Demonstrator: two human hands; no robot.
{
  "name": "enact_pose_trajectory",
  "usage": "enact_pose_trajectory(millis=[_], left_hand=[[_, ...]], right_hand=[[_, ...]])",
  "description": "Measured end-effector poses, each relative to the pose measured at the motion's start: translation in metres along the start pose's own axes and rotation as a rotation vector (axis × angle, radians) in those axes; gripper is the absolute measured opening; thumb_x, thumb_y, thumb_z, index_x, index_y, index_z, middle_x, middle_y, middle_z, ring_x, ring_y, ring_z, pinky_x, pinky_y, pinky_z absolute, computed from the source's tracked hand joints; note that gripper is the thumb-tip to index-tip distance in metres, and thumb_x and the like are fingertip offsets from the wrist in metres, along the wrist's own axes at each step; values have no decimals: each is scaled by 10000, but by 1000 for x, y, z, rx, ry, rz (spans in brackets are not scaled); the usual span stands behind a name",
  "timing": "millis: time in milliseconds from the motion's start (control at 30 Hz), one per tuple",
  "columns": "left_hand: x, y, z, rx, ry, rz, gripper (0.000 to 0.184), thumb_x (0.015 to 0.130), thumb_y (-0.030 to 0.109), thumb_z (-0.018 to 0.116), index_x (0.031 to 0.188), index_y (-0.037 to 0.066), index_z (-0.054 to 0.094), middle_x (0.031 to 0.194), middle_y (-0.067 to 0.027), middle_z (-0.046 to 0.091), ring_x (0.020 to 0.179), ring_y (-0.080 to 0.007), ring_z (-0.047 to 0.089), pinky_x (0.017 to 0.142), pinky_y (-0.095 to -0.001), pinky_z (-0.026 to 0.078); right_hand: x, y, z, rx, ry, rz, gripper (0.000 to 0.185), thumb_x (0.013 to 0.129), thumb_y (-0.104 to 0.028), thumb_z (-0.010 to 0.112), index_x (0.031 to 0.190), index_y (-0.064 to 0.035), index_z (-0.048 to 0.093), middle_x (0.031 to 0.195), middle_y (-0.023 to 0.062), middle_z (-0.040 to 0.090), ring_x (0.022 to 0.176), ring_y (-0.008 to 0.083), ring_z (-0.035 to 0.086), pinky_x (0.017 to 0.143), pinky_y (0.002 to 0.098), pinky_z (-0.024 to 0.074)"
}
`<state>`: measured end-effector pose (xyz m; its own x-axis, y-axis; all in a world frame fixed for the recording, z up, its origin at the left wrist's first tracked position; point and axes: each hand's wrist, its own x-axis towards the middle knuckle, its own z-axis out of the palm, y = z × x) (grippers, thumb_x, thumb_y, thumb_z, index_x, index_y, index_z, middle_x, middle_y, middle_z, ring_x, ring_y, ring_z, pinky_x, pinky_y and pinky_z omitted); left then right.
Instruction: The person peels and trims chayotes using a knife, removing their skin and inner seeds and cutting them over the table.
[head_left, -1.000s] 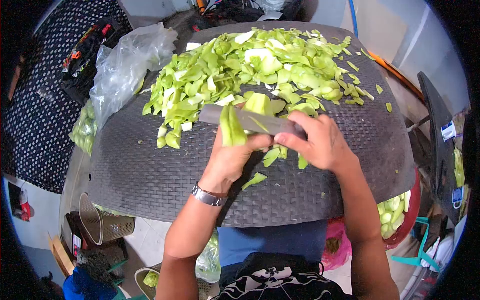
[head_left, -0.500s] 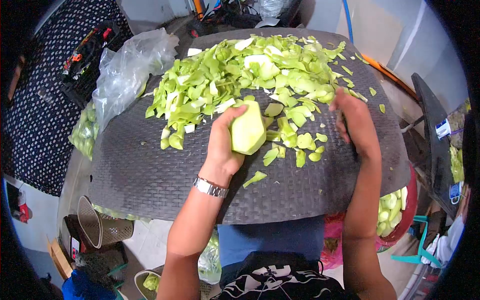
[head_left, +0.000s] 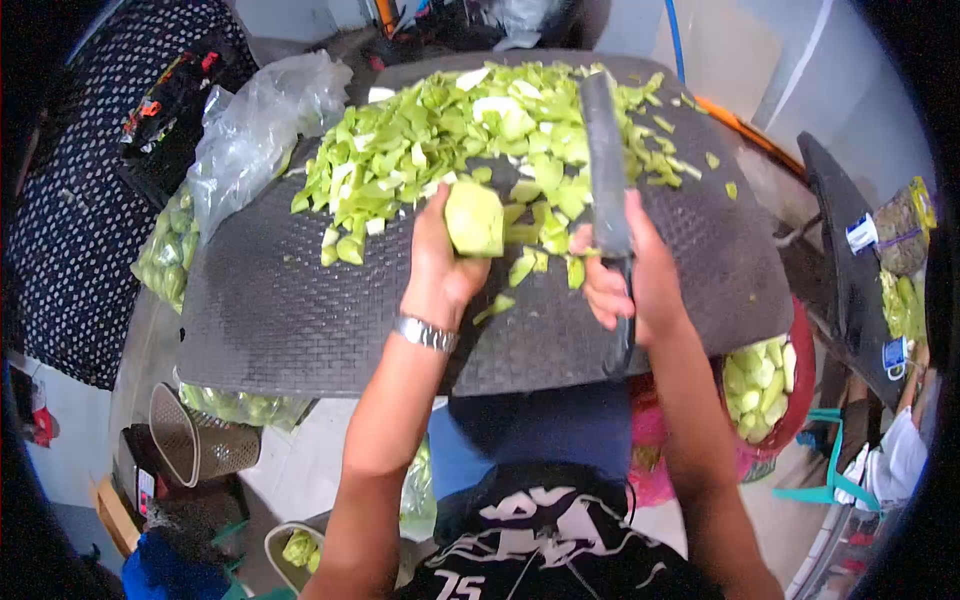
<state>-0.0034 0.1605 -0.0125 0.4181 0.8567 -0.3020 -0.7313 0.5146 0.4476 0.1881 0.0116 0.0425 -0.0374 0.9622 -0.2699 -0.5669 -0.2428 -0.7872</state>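
My left hand [head_left: 440,250] is closed round a peeled, pale green vegetable [head_left: 474,218] with flat cut facets; its exact kind is unclear. A steel watch sits on that wrist. My right hand [head_left: 640,275] grips the black handle of a large knife [head_left: 606,165], its broad blade pointing away from me, flat side showing and a little blurred. Blade and vegetable are apart. Beyond both hands lies a wide heap of green peelings [head_left: 450,130], with loose strips scattered between the hands on the dark woven-pattern tabletop [head_left: 300,320].
A clear plastic bag [head_left: 260,130] lies at the table's left edge, above a bag of green vegetables [head_left: 170,250]. A red basin [head_left: 800,385] of peeled pieces stands below right. A perforated bin [head_left: 215,445] is at lower left. Another person's arm shows at far right.
My right hand has come left and nearer to me, and the knife, not discernible before, now shows upright. My left hand has turned the vegetable slightly. The view has shifted a little.
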Motion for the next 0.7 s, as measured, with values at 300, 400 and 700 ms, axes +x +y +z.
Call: enact_pose_trajectory(millis=[300,400,700], left_hand=[[-67,-28,-2,-160,-120,-52,391,1078,425,524,1133,54,637,1002,-95,712,912,-275,688,833,-443,584],[-84,-42,-10,-196,-180,-119,445,1095,462,477,1146,48,635,997,-99,729,905,-266,708,866,-437,571],[-117,-51,1,32,-5,68,324,1097,307,437,1125,43,624,1031,-125,725,942,-275,707,898,-445,567]], right_hand=[[-49,89,33,-710,214,-361,561,1091,-482,497,1347,13,558,593,43,569,521,139,575,512,329,445],[-53,105,38,-772,133,-429,609,1092,-471,496,1448,21,455,620,59,591,578,145,602,538,347,457],[-72,111,39,-830,40,-471,721,1075,-501,514,1511,40,323,727,193,685,648,282,706,593,394,487]])
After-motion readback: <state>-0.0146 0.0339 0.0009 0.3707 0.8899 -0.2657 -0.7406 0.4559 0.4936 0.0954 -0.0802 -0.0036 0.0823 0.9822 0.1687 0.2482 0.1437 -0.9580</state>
